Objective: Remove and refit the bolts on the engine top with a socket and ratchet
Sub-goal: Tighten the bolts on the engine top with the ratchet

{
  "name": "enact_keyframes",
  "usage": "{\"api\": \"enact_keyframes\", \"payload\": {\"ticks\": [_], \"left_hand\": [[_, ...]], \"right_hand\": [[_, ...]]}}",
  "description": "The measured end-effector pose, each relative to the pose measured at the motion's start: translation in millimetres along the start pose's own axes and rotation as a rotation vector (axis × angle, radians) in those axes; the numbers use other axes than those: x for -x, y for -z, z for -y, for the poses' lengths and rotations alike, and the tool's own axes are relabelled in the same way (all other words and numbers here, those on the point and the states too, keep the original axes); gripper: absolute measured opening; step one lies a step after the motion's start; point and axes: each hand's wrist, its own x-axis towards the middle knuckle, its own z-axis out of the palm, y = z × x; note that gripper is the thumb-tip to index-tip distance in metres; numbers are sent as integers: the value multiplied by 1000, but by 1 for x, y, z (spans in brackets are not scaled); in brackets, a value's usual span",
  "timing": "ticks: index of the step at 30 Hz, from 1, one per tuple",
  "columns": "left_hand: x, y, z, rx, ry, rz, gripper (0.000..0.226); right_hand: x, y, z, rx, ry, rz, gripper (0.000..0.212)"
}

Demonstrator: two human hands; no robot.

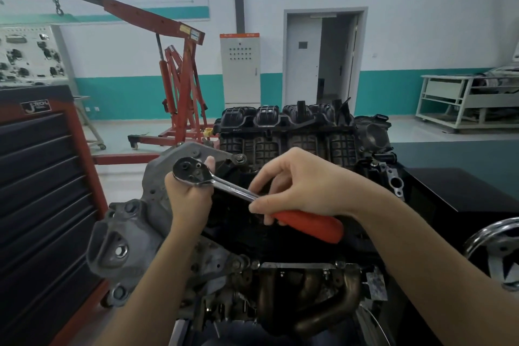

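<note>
Chrome ratchet [222, 183] with a red grip lies across the engine top [280, 222], head toward ten o'clock. Left hand [188, 196] curls around something beneath the head, hidden from view; right hand [297, 185] grips the handle at the shaft's four o'clock end.

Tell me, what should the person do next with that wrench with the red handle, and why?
Probably swing the red handle sideways to turn the bolt. The right hand already holds the ratchet where the red grip begins, and the left hand is curled under its round head, steadying it over the engine top. The socket itself is hidden.
</note>
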Motion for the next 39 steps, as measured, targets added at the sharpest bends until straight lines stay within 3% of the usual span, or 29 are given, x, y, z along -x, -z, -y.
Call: {"api": "enact_keyframes", "payload": {"ticks": [3, 7, 10, 13, 17, 19, 22, 24, 26, 28, 31, 35, 37, 39], "left_hand": [[9, -3, 7, 44, 15, -16, 31], [14, -3, 19, 78, 76, -82, 37], [15, 0, 26, 128, 122, -112, 37], [22, 5, 31, 36, 62, -15, 28], [28, 13, 38, -32, 118, 115, 43], [29, 15, 38, -49, 160, 160, 49], [25, 15, 40, -33, 188, 136, 55], [23, 13, 44, -21, 236, 73, 47], [21, 12, 51, -43, 312, -8, 45], [22, 12, 55, -49, 396, -31, 45], [24, 12, 54, -37, 411, 91, 44], [25, 14, 50, 70, 410, 113, 50], [26, 13, 44, 97, 350, 92, 35], [27, 11, 39, 79, 260, 97, 45]], "right_hand": [[5, -6, -8, 39, -66, -6, 14], [24, -18, -25, -83, -142, 3, 26], [36, -28, -36, -408, -36, -292, 31], [37, -42, -38, -709, 47, -546, 34], [24, -64, -31, -911, 107, -694, 28], [14, -71, -30, -989, 94, -857, 22], [-6, -77, -24, -1057, 112, -1050, 32], [-19, -76, -13, -1197, 370, -944, 37], [-33, -67, -2, -1392, 591, -719, 41], [-54, -49, 8, -1510, 607, -582, 45], [-80, -26, 22, -1562, 447, -511, 46], [-71, -37, 24, -1603, 433, -606, 44], [-50, -57, 17, -1661, 483, -756, 45], [-27, -79, 11, -1740, 501, -904, 44]]}}
